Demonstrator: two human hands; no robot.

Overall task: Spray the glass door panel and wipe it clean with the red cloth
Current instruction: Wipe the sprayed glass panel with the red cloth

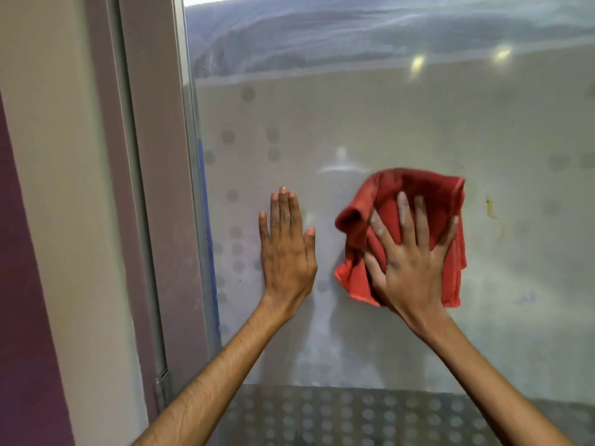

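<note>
The frosted glass door panel (402, 117) fills most of the view, with faint grey dots and streaks on it. My right hand (409, 262) presses the crumpled red cloth (428, 191) flat against the glass, fingers spread over it. My left hand (286, 249) lies flat on the glass to the left of the cloth, fingers together, holding nothing. No spray bottle is in view.
A grey-brown door frame (154, 188) runs down the left edge of the glass, with a beige wall (54, 156) beyond it. A yellowish smear (491, 206) marks the glass right of the cloth. A clear dotted band (354, 416) crosses the bottom.
</note>
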